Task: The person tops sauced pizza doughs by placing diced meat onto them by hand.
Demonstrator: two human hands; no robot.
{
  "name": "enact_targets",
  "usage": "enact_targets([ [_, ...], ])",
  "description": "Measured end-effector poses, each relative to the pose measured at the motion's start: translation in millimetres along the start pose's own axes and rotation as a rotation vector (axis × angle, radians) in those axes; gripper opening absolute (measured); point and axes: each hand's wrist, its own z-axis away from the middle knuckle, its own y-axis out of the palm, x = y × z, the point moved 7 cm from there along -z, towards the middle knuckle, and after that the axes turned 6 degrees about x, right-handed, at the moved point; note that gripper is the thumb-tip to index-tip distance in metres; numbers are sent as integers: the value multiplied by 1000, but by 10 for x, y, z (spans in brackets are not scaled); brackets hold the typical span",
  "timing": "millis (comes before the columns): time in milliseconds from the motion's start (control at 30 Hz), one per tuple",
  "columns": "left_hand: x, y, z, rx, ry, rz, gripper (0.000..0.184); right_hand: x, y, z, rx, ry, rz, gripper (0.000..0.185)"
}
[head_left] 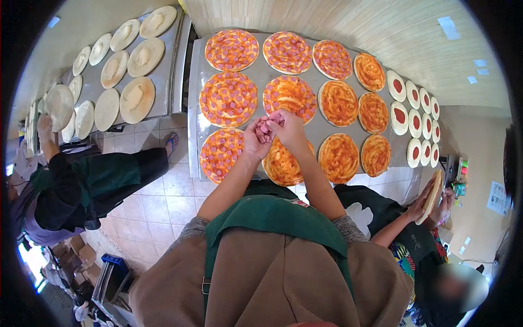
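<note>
Left hand (254, 139), cupped, holds small pink meat cubes (263, 132); right hand (289, 128) bunched against them, can't tell if pinching any. Sauced red-orange dough round (284, 167) just below. Risk: loose cupping could spill cubes onto grey metal table (399, 152); uneven release could clump them.

Rows of pizzas (228, 99) on grey tables (166, 87) and people (57, 193) in aprons (272, 215) suggest a commercial pizza kitchen.

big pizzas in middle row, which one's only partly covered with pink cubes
The second pizza from the left: its middle is bare, while the first is cubed throughout and the other two have none.
</note>
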Motion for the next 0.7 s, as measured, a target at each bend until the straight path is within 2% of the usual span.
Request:
enact_targets([
  [33,-13,-21,10,-19,-6,-1,24,45,4,4,9,-13,48,19],
  [133,-80,18,27,28,-1,-7,23,51,21,10,17,32,-116,19],
  [233,-144,68,30,110,-11,34,23,-201,132,-51,119,166,-671,18],
  [333,-164,124,83,101,-12,88,23,-229,38,-28,157,281,-802,20],
  [533,-237,47,263,0,32,130,21,-782,-458,-244,-100,302,-980,25],
  [633,-318,-30,362,-26,58,106,20,-1144,-583,-453,-106,372,-926,21],
  [700,-356,-71,416,-26,49,127,20,-1239,-611,-615,-63,417,-607,22],
])
